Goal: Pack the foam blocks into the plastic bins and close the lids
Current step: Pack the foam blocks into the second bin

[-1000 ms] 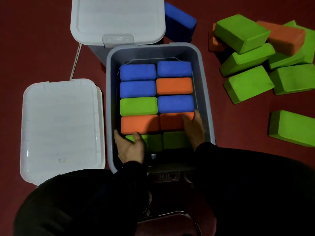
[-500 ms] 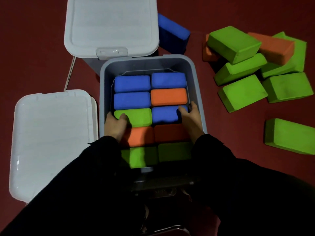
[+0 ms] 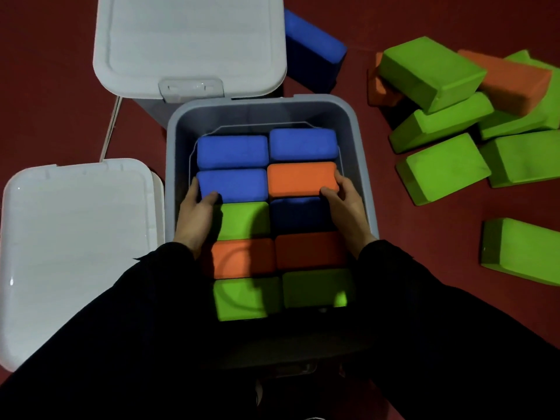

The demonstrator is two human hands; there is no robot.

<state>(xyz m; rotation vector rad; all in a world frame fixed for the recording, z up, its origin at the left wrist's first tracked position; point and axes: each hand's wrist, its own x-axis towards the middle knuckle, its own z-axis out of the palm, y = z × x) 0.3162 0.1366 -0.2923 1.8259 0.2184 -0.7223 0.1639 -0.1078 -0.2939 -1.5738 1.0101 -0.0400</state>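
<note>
Down in the open grey plastic bin [image 3: 362,140], rectangular foam blocks stand in two columns of five, packed edge to edge. The left hand [image 3: 194,216] rests against the bin's left wall with its thumb curled over the near edge of the second blue foam block [image 3: 232,184] in the left column, its fingers tucked down at that block's left end. The right hand [image 3: 345,204] lies along the right wall, thumb on the near edge and fingers round the right end of the orange foam block [image 3: 301,178] in the right column, so it grips that block. Far of these sit two more blue blocks; near of them come a green block [image 3: 245,219] and a shadowed dark blue block [image 3: 300,213], then two orange blocks, then two green ones at the near end. Just beyond the bin stands a second bin with its white plastic lid [image 3: 191,40] on. A loose white lid [image 3: 75,247] lies on the dark red floor [image 3: 424,231] to the left. To the right, well apart from the bin, lies a heap of green and orange foam blocks [image 3: 439,168], and a single blue block [image 3: 312,53] rests at the far side.
</note>
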